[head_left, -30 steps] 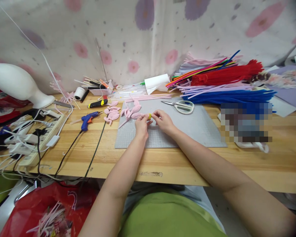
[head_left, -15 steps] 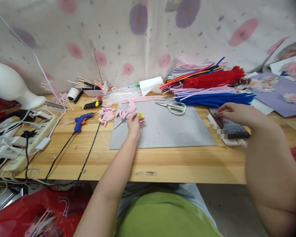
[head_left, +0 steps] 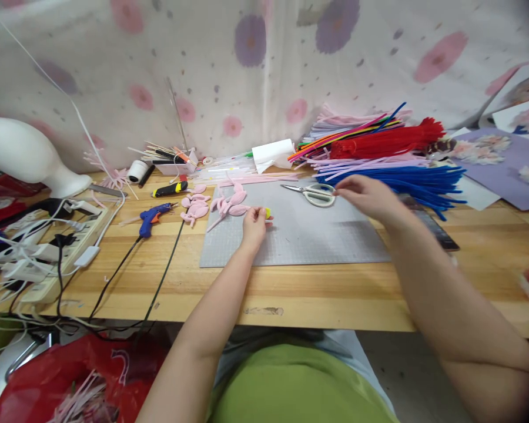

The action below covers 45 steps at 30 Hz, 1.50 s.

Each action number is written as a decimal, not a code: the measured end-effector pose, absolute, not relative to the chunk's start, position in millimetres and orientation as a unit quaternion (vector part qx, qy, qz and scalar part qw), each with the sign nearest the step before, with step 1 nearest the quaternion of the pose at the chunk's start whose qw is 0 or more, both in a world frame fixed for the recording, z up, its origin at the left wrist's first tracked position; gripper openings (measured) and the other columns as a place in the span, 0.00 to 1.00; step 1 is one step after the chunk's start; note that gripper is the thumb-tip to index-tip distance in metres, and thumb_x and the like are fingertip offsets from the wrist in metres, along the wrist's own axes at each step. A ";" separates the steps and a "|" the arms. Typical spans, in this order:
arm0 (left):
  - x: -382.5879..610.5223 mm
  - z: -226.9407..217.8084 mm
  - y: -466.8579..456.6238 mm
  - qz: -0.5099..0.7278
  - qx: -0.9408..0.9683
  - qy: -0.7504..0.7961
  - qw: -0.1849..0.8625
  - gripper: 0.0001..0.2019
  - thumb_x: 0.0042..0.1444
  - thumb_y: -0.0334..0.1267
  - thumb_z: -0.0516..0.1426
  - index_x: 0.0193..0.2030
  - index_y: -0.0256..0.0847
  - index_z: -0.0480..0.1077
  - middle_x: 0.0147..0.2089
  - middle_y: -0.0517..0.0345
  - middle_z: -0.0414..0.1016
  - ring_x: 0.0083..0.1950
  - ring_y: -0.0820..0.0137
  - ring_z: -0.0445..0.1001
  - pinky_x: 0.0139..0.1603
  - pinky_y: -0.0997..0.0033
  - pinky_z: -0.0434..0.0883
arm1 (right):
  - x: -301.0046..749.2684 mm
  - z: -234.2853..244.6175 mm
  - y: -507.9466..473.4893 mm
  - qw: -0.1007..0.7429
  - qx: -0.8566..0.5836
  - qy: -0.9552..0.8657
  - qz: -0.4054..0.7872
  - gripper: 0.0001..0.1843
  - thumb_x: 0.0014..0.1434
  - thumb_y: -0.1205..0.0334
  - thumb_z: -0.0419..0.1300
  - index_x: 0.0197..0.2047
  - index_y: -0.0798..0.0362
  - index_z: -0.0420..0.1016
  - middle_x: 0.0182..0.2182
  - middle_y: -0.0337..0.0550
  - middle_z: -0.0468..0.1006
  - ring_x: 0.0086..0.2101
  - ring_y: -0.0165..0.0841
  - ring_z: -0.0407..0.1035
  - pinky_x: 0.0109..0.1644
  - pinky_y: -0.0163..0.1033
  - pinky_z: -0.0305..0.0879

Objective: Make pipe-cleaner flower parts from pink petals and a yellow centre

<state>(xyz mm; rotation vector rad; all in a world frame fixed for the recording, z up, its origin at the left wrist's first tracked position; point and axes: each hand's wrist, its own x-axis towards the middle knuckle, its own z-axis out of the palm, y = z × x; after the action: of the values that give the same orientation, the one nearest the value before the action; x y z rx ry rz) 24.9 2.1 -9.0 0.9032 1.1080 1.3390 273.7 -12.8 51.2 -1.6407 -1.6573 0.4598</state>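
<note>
My left hand (head_left: 255,226) is closed over the grey cutting mat (head_left: 317,235), its fingers pinching a small yellow object (head_left: 268,212) mostly hidden by them. Just left of it lie pink fuzzy-stem pieces (head_left: 229,202) shaped into loops and petals. A second cluster of pink looped pieces (head_left: 196,207) rests beside the mat. My right hand (head_left: 364,197) hovers by the handles of the scissors (head_left: 320,195), fingers loosely bent, with nothing visible in them. Whether it touches the handles, I cannot tell.
A blue glue gun (head_left: 151,220) and a yellow-black cutter (head_left: 170,188) lie left. Behind the mat are red stems (head_left: 388,140) and blue stems (head_left: 405,181). A phone (head_left: 436,229) sits right, partly behind my forearm. A cabled power strip (head_left: 81,244) fills the left side.
My right hand has moved left from the phone to beside the scissors' handles. My left hand keeps the yellow object and has shifted slightly right. The view has turned a little.
</note>
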 end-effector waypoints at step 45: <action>3.2 1.2 10.1 0.550 0.319 0.480 0.605 0.10 0.34 0.34 0.64 0.23 0.35 0.67 0.24 0.60 0.71 0.22 0.78 0.67 0.23 0.76 0.62 | 131.6 -3.9 13.8 0.477 -0.464 -0.550 0.505 0.12 0.44 0.53 0.58 0.23 0.54 0.66 0.21 0.37 0.70 0.23 0.25 0.62 0.24 0.30 0.57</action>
<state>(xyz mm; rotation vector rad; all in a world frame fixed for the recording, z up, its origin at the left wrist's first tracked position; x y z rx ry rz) 3.2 10.1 1.2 0.7379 1.1108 1.2724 131.6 13.8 -3.9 -1.1327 -1.3427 1.2327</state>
